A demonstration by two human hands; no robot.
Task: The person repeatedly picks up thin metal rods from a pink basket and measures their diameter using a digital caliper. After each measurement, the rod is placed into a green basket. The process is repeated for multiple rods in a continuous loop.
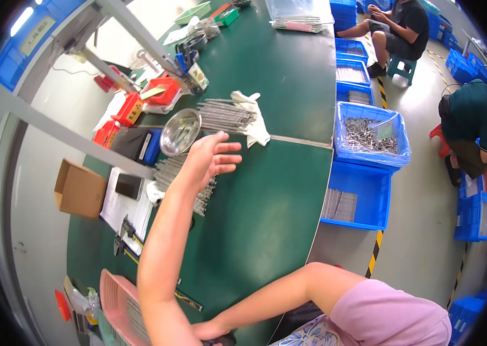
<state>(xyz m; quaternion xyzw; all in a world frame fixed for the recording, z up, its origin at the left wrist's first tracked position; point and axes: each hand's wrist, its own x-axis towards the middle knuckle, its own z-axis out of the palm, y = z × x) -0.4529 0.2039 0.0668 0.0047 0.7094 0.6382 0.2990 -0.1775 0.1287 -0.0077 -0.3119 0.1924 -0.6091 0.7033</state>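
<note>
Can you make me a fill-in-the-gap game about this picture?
1. The left hand is raised above a pile of thin metal ___.
2. The round metal bowl sits on the ___ table.
3. The bins beside the table are ___.
4. A crumpled white ___ lies beside the far bundle of rods.

Missing words: rods; green; blue; cloth

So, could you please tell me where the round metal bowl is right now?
In the head view the round metal bowl sits on the green table, left of centre, just beyond the raised left hand and left of the bundle of metal rods.
</note>
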